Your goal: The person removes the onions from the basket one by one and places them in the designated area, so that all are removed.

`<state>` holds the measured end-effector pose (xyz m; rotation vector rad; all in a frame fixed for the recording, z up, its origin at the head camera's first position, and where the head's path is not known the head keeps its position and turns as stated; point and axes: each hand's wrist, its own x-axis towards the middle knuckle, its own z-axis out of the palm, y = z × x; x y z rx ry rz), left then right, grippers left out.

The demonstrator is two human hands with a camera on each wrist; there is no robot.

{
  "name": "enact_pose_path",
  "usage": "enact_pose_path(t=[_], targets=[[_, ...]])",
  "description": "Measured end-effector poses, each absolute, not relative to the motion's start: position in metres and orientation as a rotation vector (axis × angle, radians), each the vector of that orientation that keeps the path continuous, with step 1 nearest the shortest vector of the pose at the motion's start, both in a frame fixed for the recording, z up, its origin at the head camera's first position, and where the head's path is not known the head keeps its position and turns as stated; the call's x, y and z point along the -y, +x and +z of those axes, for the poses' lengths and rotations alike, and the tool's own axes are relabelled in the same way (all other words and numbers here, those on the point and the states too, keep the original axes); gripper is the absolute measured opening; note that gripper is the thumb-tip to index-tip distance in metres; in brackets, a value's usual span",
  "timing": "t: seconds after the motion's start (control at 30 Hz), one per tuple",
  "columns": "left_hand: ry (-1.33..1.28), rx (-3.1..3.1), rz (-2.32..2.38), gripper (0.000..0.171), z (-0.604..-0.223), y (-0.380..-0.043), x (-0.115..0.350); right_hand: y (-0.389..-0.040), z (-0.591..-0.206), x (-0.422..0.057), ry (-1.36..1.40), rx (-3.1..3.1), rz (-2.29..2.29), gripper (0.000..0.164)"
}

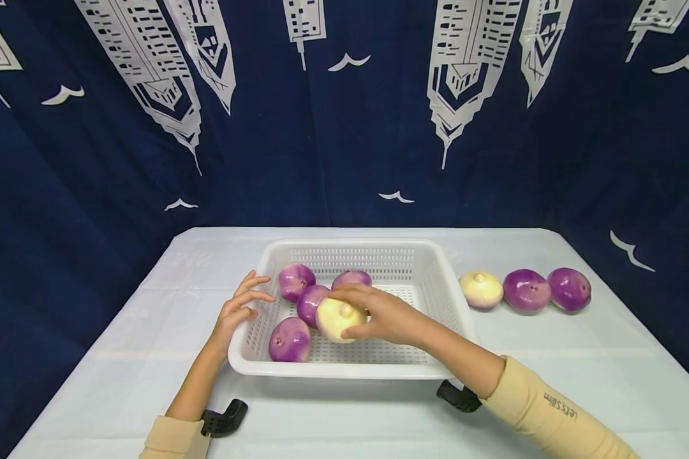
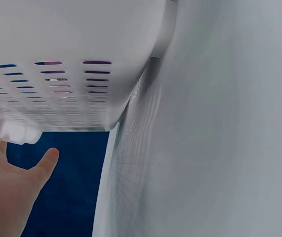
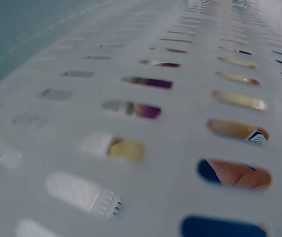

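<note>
My right hand [image 1: 387, 313] grips a pale yellow onion [image 1: 337, 319] inside the white plastic basket [image 1: 350, 370], thumb on the near side and fingers over the top. Several purple onions lie around it, including one purple onion [image 1: 289, 340] in the near left corner. At the basket's left rim, my left hand [image 1: 238, 312] has its fingers spread and extended, holding nothing. The left wrist view shows the left hand [image 2: 7, 182] with its thumb apart from the slotted wall. Through the slots, the right wrist view shows only a bit of the right hand [image 3: 242, 175].
Right of the basket, a yellow onion [image 1: 481, 290] and two purple onions, one in the middle [image 1: 526, 291] and one at the end [image 1: 570, 290], stand in a row on the white-covered table [image 1: 178, 319]. A dark blue printed curtain [image 1: 321, 146] hangs behind.
</note>
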<state>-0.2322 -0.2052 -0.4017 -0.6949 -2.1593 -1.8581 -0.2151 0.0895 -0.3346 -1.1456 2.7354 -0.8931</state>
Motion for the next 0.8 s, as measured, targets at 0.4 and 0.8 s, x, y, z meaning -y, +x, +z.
enact_pose_path(t=[0.4,0.8], targets=[[-0.699,2.158,-1.878,0.045,-0.402,-0.232,0.206,-0.216,-0.331,-0.091,-1.072,-2.685,-1.166,0.061],[-0.697,2.143,-1.877,0.042,-0.399,-0.230,0.204,-0.217,-0.322,-0.096,-1.000,-2.675,-1.463,0.067]])
